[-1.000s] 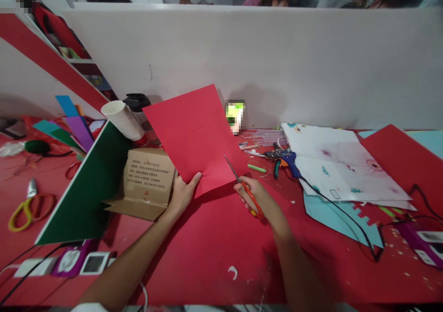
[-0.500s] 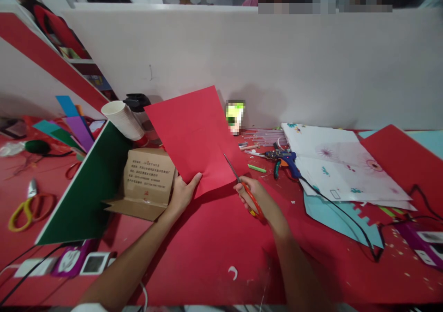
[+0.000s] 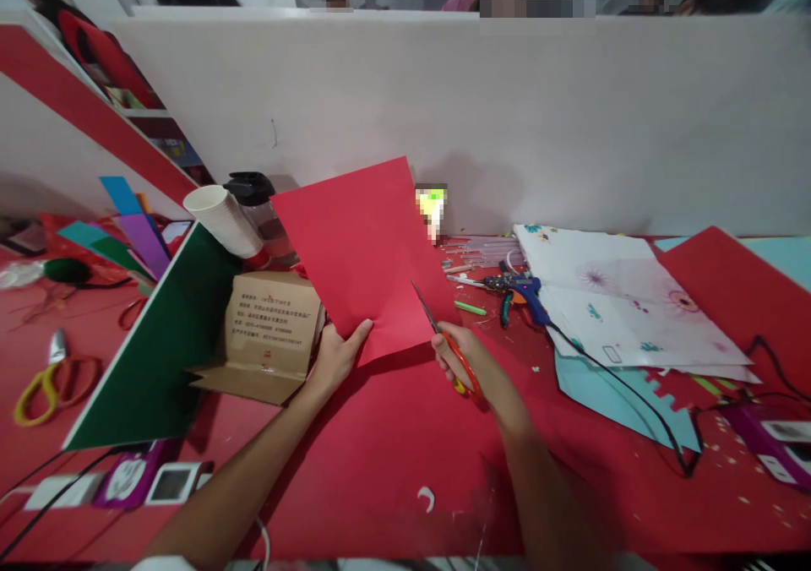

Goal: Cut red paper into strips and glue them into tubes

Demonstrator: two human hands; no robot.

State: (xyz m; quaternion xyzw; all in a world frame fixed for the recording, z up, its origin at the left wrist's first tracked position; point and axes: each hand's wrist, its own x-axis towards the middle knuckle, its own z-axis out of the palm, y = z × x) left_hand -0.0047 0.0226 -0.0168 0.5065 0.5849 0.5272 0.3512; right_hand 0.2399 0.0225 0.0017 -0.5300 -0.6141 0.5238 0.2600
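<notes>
A sheet of red paper (image 3: 355, 241) is held up, tilted, over the red table. My left hand (image 3: 339, 351) pinches its lower left edge, thumb on the front and the other fingers hidden behind. In my right hand (image 3: 465, 356) is a pair of scissors (image 3: 457, 353) with orange and yellow handles, my fingers wrapped round them. One blade lies in front of the sheet near its lower right part, pointing up and left; the other blade is hidden behind the paper.
Left of the paper stand an open cardboard box (image 3: 269, 326), a green board (image 3: 171, 343) and stacked paper cups (image 3: 225, 220). Yellow-and-red scissors (image 3: 54, 381) lie at far left. A blue glue gun (image 3: 529, 292) with a black cable and a patterned white sheet (image 3: 627, 301) lie to the right.
The red paper has shifted slightly to the right, and my left hand has moved a little with it. My right hand keeps its grip on the scissors, nearly in place.
</notes>
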